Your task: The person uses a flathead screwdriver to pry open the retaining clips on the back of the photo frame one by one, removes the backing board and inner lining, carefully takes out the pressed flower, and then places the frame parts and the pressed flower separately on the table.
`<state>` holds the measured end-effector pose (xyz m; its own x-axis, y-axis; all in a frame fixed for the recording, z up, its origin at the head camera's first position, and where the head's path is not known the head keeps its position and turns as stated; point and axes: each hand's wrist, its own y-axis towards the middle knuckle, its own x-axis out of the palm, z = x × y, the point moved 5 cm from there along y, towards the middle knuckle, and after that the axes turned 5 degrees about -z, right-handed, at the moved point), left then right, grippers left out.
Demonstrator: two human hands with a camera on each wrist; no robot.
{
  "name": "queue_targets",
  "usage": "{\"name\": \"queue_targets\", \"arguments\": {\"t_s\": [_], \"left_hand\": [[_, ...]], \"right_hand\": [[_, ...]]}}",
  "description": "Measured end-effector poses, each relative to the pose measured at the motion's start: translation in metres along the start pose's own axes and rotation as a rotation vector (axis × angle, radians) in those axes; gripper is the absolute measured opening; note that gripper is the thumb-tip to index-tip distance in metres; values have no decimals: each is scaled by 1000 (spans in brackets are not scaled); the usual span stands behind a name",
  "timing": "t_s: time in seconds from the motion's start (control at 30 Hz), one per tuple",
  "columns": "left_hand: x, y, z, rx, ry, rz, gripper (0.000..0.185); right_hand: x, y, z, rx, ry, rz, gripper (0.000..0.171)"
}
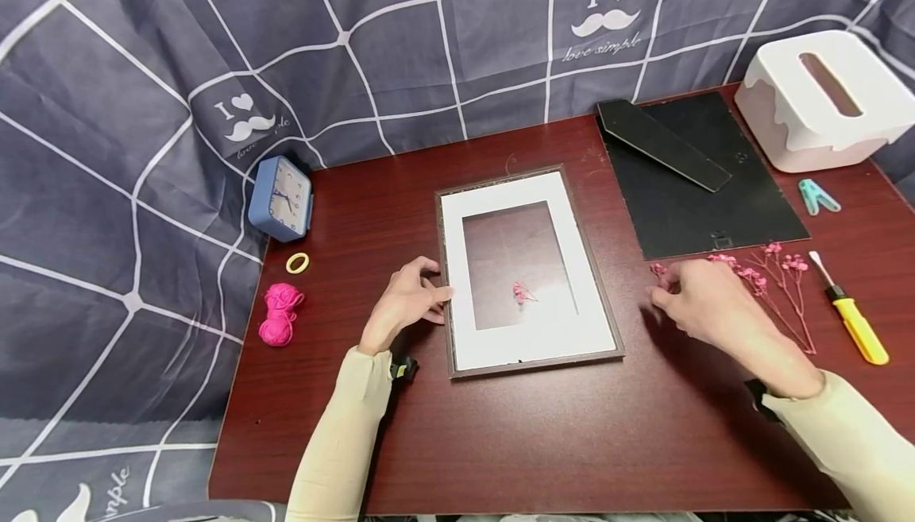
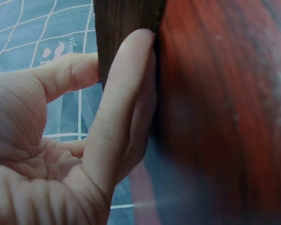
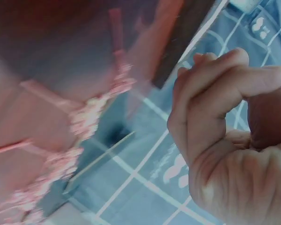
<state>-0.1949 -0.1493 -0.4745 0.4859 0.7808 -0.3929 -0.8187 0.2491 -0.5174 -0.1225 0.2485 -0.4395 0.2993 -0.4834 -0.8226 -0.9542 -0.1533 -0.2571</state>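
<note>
A brown picture frame [image 1: 608, 311] with a white mat [image 1: 500, 349] lies flat in the middle of the table. Inside the mat's window is a small pink flower sprig [image 1: 519, 293]. My left hand [image 1: 406, 299] holds the frame's left edge, thumb at the top edge and a finger [image 2: 126, 84] along the side. Right of the frame, my right hand [image 1: 704, 295] is above the table, fingers curled. It seems to pinch a small pink flower [image 1: 657, 269] at its fingertips, which the right wrist view cuts off. Beside that hand lie pink flower stems [image 1: 793, 288].
A black backing board [image 1: 686, 212] with its stand lies behind my right hand. Near it are a white tissue box [image 1: 822, 101], a teal clip [image 1: 818, 196] and a yellow screwdriver [image 1: 861, 331]. At left are a blue clock [image 1: 281, 198], yellow ring [image 1: 297, 256] and pink yarn [image 1: 280, 314].
</note>
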Motion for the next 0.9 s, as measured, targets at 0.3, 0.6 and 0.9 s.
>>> {"name": "queue_targets", "arguments": {"t_s": [0.3,0.6,0.9], "left_hand": [[0,-1,1,4,-7,5,57],[0,0,1,-3,-5,-2,57],[0,-1,1,1,-5,-4,56]], "right_hand": [[8,15,-61,-148,-7,16,18],[38,37,-107,-262,-23,-67,12],[60,51,-130,-341,-65,-104,31]]}}
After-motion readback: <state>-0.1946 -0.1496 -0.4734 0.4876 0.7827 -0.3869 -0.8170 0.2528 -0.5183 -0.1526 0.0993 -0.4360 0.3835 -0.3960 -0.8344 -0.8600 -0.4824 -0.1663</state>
